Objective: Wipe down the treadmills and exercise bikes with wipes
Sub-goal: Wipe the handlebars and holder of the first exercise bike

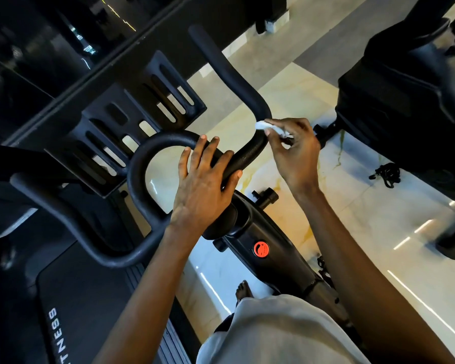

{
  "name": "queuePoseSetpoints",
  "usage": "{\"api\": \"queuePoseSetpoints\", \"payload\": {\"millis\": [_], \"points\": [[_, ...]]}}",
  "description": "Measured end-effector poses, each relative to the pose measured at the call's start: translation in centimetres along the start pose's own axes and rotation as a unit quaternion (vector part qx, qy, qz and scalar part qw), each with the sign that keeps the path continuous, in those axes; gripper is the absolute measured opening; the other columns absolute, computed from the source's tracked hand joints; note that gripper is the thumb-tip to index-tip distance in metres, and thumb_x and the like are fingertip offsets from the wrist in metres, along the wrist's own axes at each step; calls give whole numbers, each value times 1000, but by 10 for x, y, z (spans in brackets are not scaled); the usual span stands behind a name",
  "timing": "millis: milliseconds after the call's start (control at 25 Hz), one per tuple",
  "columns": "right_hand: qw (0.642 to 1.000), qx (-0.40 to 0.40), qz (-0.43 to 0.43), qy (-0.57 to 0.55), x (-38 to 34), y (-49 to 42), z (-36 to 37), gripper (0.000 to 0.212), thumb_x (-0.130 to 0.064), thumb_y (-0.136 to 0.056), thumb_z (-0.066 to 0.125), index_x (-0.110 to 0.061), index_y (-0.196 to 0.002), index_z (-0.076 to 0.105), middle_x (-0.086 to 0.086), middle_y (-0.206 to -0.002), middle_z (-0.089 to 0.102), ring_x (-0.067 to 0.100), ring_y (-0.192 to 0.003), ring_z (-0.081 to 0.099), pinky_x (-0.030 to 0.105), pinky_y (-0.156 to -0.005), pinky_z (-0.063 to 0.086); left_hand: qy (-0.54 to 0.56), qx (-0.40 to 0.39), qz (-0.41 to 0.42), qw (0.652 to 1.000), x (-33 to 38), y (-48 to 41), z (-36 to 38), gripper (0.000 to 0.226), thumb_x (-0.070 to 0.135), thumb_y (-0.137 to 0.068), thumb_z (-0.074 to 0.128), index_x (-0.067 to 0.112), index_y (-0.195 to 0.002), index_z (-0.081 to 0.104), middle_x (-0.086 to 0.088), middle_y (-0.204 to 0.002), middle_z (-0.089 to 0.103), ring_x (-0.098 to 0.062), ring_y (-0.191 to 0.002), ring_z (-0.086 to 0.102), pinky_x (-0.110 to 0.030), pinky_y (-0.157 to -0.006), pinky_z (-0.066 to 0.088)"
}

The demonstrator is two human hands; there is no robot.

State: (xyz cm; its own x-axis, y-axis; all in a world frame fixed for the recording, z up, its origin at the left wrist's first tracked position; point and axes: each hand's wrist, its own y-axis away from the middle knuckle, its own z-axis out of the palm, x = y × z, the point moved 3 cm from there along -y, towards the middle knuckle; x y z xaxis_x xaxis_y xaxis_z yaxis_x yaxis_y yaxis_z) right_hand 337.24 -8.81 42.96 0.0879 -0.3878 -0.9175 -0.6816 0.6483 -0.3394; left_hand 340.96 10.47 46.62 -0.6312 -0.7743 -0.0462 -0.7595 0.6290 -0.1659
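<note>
Closest to the viewer, a pale grey garment [273, 332] fills the bottom edge, with a bare foot [243, 290] on the glossy marble floor [378, 232] just beyond it. Two bare arms reach forward over a black exercise bike [281, 261], whose frame carries a round orange-red knob [261, 249]. The left hand [205, 185] lies flat on the looped black handlebar [139, 164], fingers straight and spread across the bar. The right hand [294, 151], a little further forward, pinches a small crumpled white wipe [263, 125] between thumb and fingertips, with the wipe pressed against the bend where the handlebar turns up into its right horn. The bar looks matte and slightly textured. To the left sits a treadmill [71, 298] with white lettering ending "TNESS". Beyond the handlebar is a slotted black panel [121, 127], and at far right another black machine [405, 95].
</note>
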Motion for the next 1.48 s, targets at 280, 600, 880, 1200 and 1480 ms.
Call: {"api": "queuePoseSetpoints", "payload": {"millis": [280, 600, 880, 1200, 1480], "points": [[997, -50, -53, -33, 0, 11, 1, 22, -11, -95, 68, -20, -112, 76, -8, -109, 61, 9, -105, 66, 32, -86, 57, 12, 11, 8, 1000, 4, -7, 1, 48, 50, -101, 49, 19, -137, 59, -7, -152, 48, -28, -152, 23, -51, -124, 9], [993, -72, -97, 5, -1, 7, -2, 22, -6, -95, 67, -15, -113, 76, 1, -113, 65, 3, -109, 63, 27, -95, 53, 33, 45, 15, 998, 7, -15, 3, 47, 49, -99, 57, 15, -129, 66, -3, -136, 64, -23, -147, 34, -42, -123, 4], [992, -74, -76, 74, 2, -51, 6, 23, -14, -94, 65, -21, -112, 76, -3, -108, 66, 1, -91, 62, 12, -86, 49, 46, 31, 14, 998, 7, -18, 1, 43, 51, -99, 54, 20, -126, 67, 2, -130, 65, -22, -145, 34, -37, -122, 1], [945, -259, -113, 161, -13, -63, -5, 29, -2, -88, 67, -20, -108, 79, 1, -112, 70, 11, -96, 67, 2, -88, 43, 78, 17, 10, 997, 6, -22, 5, 46, 54, -98, 51, 22, -128, 66, 2, -131, 65, -22, -147, 31, -38, -122, -3], [945, -205, -163, 198, -29, -86, 26, 28, -4, -82, 60, -16, -95, 81, 6, -100, 71, 18, -93, 67, 26, -84, 52, 89, -46, 8, 995, -33, -39, -5, 61, 72, -88, 39, 37, -135, 59, -3, -166, 21, -17, -155, -3, -47, -122, -14]]}}
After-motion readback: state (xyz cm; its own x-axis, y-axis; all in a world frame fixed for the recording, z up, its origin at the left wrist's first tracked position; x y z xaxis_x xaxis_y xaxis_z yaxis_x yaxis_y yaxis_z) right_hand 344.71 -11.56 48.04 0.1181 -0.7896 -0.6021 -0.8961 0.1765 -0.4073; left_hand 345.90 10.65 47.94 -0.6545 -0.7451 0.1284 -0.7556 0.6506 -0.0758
